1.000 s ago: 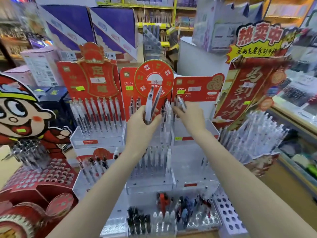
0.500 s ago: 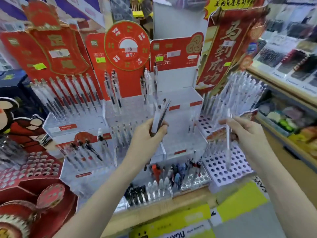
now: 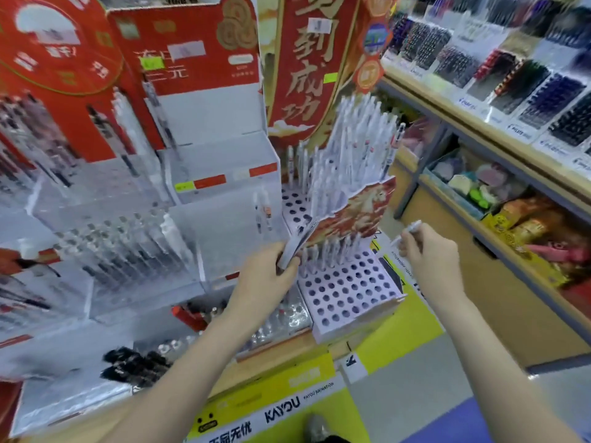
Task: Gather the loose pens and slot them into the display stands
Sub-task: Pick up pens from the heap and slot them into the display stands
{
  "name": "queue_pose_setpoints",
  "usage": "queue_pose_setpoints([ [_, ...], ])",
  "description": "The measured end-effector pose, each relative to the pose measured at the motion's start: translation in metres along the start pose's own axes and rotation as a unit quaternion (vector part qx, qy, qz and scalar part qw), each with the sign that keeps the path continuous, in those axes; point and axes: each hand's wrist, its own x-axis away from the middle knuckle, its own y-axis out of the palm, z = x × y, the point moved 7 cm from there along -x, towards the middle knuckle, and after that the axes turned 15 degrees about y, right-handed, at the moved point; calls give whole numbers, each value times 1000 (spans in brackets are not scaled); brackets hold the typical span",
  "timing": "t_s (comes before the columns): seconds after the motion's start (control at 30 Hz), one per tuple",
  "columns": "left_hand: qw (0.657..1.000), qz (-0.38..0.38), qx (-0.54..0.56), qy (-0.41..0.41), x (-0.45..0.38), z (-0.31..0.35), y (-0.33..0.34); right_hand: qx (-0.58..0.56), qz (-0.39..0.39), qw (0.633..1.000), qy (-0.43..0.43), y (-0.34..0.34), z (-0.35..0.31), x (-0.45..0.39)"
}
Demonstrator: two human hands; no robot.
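A: Nearest the camera, what is each hand doing?

B: The left hand [image 3: 267,276] has its grip curled round a small bundle of pens [image 3: 297,241], tips fanned up and away, hovering just above the near left corner of the perforated stand [image 3: 348,289]. It looks like a reserve, kept close so each pen can be drawn off in turn.

A: And the other?

B: The right hand [image 3: 427,251] pinches a single white pen [image 3: 406,233] in a narrow grip, off the stand's right edge, the pen slanting up and to the right. Probably it is being turned before it goes down into a hole.

A: Is there room for it?

B: Plenty. The stand's near rows are open holes; only a row of pens stands along its far edge.

A: Beyond that?

B: A taller tier of white pens [image 3: 348,145] rises behind a red printed panel [image 3: 355,209], and further back stands a red banner [image 3: 307,65]. To the left are clear acrylic stands [image 3: 134,251], blurred but partly stocked. On the right, a shelf of boxed pens [image 3: 499,75] runs away.
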Motion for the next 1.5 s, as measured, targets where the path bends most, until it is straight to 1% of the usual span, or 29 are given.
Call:
queue_pose_setpoints([
  [0.1, 1000, 14, -11, -14, -12, 7, 23, -20, -21, 999, -44, 13, 8, -21],
  [0.23, 999, 34, -9, -35, -18, 12, 41, 1, -92, 993, -73, 42, 7, -38],
  [0.27, 998, 40, -12, -42, -19, 11, 43, 25, -112, 990, -78, 50, 5, -40],
  [0.37, 995, 61, 9, -72, -16, 5, 48, 156, -163, 968, -108, 75, 0, -36],
  [0.43, 993, 71, 27, -93, -13, 3, 50, 187, -174, 961, -106, 85, 0, -33],
  [0.57, 987, 74, 78, -118, -10, 0, 55, 212, -157, 960, -89, 89, 2, -31],
  [0.63, 969, 70, 172, -160, -6, -3, 62, 189, -169, 965, -74, 88, 0, -31],
  [0.7, 938, 71, 272, -202, -1, -5, 71, 166, -187, 967, -51, 85, 3, -32],
  [0.77, 919, 70, 328, -209, 2, -3, 74, 144, -176, 973, -37, 71, 10, -31],
  [0.8, 913, 68, 347, -204, 2, -1, 73, 100, -160, 982, -28, 59, 10, -29],
  [0.83, 907, 63, 365, -200, 2, 1, 72, 15, -154, 988, -16, 44, 7, -25],
  [0.87, 901, 55, 382, -197, 2, 4, 72, -92, -172, 981, 1, 32, 1, -20],
  [0.9, 898, 42, 393, -194, 1, 7, 72, -185, -226, 956, 23, 26, -9, -13],
  [0.93, 898, 21, 396, -191, 2, 10, 73, -247, -295, 922, 40, 25, -21, -3],
  [0.97, 900, -5, 394, -185, 2, 15, 75, -272, -352, 895, 43, 26, -33, 6],
  [1.0, 904, -29, 389, -178, 2, 19, 76, -275, -386, 880, 35, 28, -43, 12],
  [1.03, 906, -46, 382, -174, 3, 22, 77, -274, -397, 876, 26, 29, -49, 14],
  [1.07, 909, -49, 375, -175, 4, 23, 76, -276, -389, 878, 22, 28, -51, 12],
  [1.13, 908, -14, 374, -187, 5, 20, 66, -314, -349, 882, 50, 22, -45, 0],
  [1.2, 892, 60, 396, -209, 9, 11, 51, -376, -311, 867, 99, 13, -31, -13],
  [1.23, 882, 94, 406, -220, 12, 6, 43, -401, -308, 855, 115, 10, -26, -17],
  [1.33, 854, 159, 441, -223, 15, 1, 27, -424, -346, 828, 122, 12, -24, -12],
  [1.4, 842, 187, 458, -216, 14, 4, 20, -425, -358, 821, 128, 16, -25, -5],
  [1.5, 846, 206, 449, -200, 11, 8, 14, -426, -364, 818, 132, 20, -25, 2],
])
